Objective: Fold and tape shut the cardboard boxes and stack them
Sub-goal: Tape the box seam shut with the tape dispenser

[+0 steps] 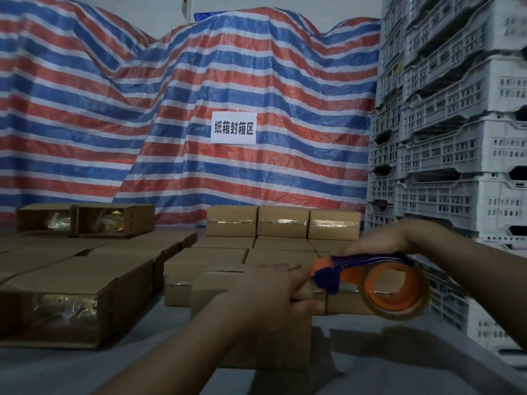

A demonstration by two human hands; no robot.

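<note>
Tarpaulin point(176, 104): red, blue and white stripes draped over a heap, filling the view from 9 to 1 o'clock.
Crates point(456, 143): white slotted plastic crates stacked in tall columns at 2 to 4 o'clock, beside the tarpaulin's right edge.
Floor point(85, 372): grey, bearing all the boxes.
Open cartons point(74, 292): large brown cartons lying at 8 to 9 o'clock, their open ends showing shiny clear-wrapped goods; two smaller open ones sit on top farther back at 10 o'clock.
Taped boxes point(282, 223): small sealed cardboard boxes in rows at the centre, three raised at the back with clear tape across their fronts — lower rows run toward the hands.
Sign point(233, 128): white sheet with black Chinese characters, fixed to the tarpaulin just above centre.
Held box point(216, 292): small cardboard box at 6 o'clock, nearest the camera, in front of the taped rows; its lower part is hidden by the forearm.
Tape dispenser point(379, 283): blue and orange hand dispenser carrying a clear tape roll on an orange core, at 4 o'clock, its blue head touching the held box's right top edge.
Left hand point(271, 292): lies on the held box's top, thumb curled over the right edge — it grips the box.
Right hand point(379, 238): wrapped over the top of the dispenser's handle, holding it.
</note>
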